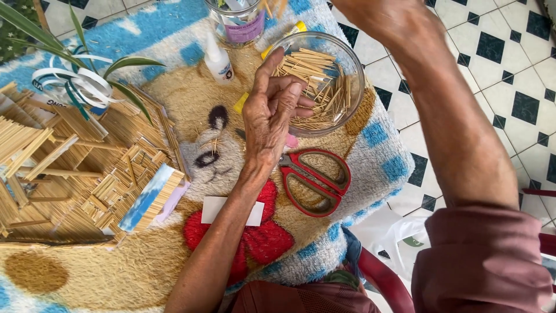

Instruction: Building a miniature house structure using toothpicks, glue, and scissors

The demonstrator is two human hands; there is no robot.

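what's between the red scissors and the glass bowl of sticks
In the head view, between the red scissors and the glass bowl lies a small pink piece on the blanket.

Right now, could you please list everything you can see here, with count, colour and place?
Bowl: one, clear, top centre, holding many tan sticks.
Scissors: one pair, red handles, below the bowl.
Glue bottle: one, white, left of the bowl.
Jar: one, clear, top edge.
Stick model: one, tan, left side.
Ribbon: one, white, among green plant leaves.
Paper slip: one, white, partly under the forearm.
Blanket: one, blue and tan, under everything.
Tiled floor: white and black, right.
Left hand: at the bowl rim.
Right hand: raised, mostly cut off at the top.
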